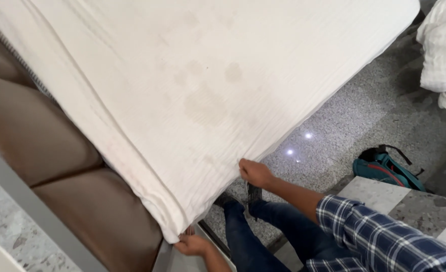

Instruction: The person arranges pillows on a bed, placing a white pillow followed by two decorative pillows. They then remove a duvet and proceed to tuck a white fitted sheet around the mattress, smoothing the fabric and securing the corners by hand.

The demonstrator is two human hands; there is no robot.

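Note:
A mattress covered in a white sheet (207, 75), faintly stained, is tilted up and fills most of the head view. My right hand (255, 173), on a blue plaid sleeve, is closed on the sheet's lower edge. At the sheet's bottom corner, my left hand (192, 245) grips the cloth from below, its fingers partly hidden by the fabric. My legs in blue jeans (248, 231) stand just under the lifted edge.
A brown padded headboard (41, 141) runs along the left, touching the mattress side. The floor (354, 116) is speckled grey stone. A teal backpack (384, 168) lies at the right beside a stone ledge (384, 194). Crumpled white linen (442, 50) sits at the top right.

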